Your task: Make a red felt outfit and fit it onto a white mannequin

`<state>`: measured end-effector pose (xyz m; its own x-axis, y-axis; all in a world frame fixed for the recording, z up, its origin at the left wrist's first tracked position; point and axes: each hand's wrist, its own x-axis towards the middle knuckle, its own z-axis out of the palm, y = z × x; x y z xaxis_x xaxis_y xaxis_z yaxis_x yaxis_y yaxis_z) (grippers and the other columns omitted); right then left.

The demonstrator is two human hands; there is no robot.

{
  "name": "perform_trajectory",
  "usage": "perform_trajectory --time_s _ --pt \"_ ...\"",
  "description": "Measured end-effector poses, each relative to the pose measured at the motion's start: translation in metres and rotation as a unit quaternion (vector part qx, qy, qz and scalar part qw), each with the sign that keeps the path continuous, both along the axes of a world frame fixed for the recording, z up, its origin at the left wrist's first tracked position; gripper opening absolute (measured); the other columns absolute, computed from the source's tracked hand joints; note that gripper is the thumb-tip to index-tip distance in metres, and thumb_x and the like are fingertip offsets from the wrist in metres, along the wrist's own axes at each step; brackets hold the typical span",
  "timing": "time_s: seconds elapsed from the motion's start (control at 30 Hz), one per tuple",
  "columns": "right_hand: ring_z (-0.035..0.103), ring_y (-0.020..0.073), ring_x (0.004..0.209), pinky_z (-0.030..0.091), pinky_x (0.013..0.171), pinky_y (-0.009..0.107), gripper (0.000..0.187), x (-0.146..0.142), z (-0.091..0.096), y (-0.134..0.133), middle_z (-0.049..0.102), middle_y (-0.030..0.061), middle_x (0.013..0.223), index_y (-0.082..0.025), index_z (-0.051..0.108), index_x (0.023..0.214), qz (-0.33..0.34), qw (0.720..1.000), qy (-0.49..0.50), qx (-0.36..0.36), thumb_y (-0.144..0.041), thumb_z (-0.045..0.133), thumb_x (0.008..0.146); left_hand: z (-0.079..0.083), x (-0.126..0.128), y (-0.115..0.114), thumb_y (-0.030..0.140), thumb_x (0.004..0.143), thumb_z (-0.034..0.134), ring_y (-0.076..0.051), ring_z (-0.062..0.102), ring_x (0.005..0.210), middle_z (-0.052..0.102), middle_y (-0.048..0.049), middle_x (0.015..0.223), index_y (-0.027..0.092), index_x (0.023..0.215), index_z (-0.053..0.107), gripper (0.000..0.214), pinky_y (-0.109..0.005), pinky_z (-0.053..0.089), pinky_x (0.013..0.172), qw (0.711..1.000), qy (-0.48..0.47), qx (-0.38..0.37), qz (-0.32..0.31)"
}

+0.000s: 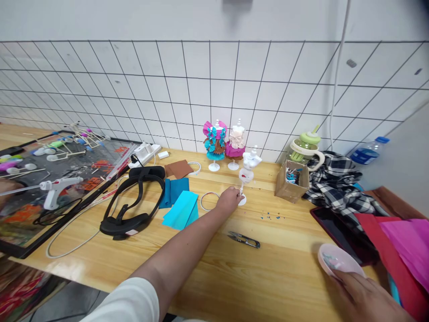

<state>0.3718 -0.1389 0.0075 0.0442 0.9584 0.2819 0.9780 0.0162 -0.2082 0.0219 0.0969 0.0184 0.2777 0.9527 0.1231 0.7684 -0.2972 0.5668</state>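
My left hand [229,200] reaches forward, its fingers pinched at the base and pole of a small white dress-form mannequin [251,160]. White material wraps the top of that form, with a small red mark lower on the body. At the lower right, my right hand [365,295] grips the near rim of a shallow pink bowl [342,259], which has some greyish bits inside. Thread snips [244,239] lie between the two hands. Behind stand two more mannequins, one in a pink, blue and brown ruffled dress [215,141], the other in a cream and magenta one [235,144].
Blue paper sheets [181,209], a black headset [134,201] and a glue gun [55,190] lie leftward. A cardboard box [291,182], a green-lidded jug [304,147], checked cloth [345,183], a dark tablet [342,232] and red sheets [389,250] crowd the right.
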Motion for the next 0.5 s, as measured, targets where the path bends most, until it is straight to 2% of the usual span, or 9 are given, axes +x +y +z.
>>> perform_trajectory --time_s 0.1,0.17,0.27,0.37,0.43,0.5 --pt "0.067 0.0321 0.094 0.054 0.078 0.047 0.036 -0.023 0.016 0.01 0.073 0.0063 0.106 -0.034 0.074 0.096 0.042 0.998 -0.031 -0.041 -0.049 0.044 0.083 0.008 -0.009 -0.007 0.026 0.084 0.062 -0.02 0.059 0.088 0.063 -0.0063 0.093 0.017 0.119 0.062 0.036 -0.031 0.047 0.081 1.0 -0.003 0.009 0.013" --pt "0.066 0.0299 0.097 0.054 0.079 0.045 0.04 -0.039 0.027 0.025 0.07 0.0058 0.113 -0.031 0.073 0.099 0.052 0.996 -0.054 -0.047 -0.048 0.038 0.089 0.017 -0.021 -0.017 0.021 0.085 0.058 -0.021 0.059 0.092 0.063 -0.0081 0.098 0.016 0.126 0.057 0.041 -0.032 0.046 0.084 1.0 0.003 0.013 0.025" --pt "0.064 0.0273 0.1 0.052 0.082 0.041 0.043 -0.057 0.036 0.059 0.071 0.0053 0.11 -0.028 0.07 0.106 0.082 0.993 -0.07 -0.043 -0.046 0.034 0.093 0.033 -0.047 -0.042 0.02 0.084 0.058 -0.023 0.06 0.092 0.063 -0.0094 0.099 0.017 0.115 0.065 0.031 -0.034 0.046 0.084 0.999 0.028 0.006 0.028" --pt "0.063 0.0247 0.1 0.051 0.081 0.037 0.042 -0.068 0.035 0.095 0.071 0.0052 0.108 -0.025 0.07 0.108 0.106 0.991 -0.083 -0.028 -0.043 0.035 0.095 0.047 -0.078 -0.075 0.02 0.081 0.063 -0.027 0.058 0.098 0.064 -0.0095 0.099 0.021 0.103 0.07 0.023 -0.036 0.045 0.086 0.997 0.068 -0.001 0.021" --pt "0.064 0.0235 0.097 0.051 0.077 0.035 0.041 -0.073 0.031 0.115 0.071 0.0045 0.107 -0.024 0.07 0.109 0.112 0.989 -0.095 -0.014 -0.042 0.035 0.096 0.052 -0.1 -0.096 0.024 0.08 0.065 -0.03 0.056 0.102 0.062 -0.0108 0.107 0.023 0.11 0.067 0.03 -0.039 0.043 0.087 0.982 0.173 0.009 0.08" --pt "0.064 0.0227 0.095 0.05 0.074 0.034 0.04 -0.075 0.027 0.13 0.071 0.0041 0.106 -0.023 0.07 0.107 0.114 0.988 -0.103 -0.001 -0.04 0.036 0.097 0.053 -0.119 -0.113 0.032 0.079 0.067 -0.033 0.054 0.103 0.06 -0.0119 0.112 0.022 0.116 0.063 0.038 -0.041 0.043 0.084 0.954 0.258 0.027 0.151"
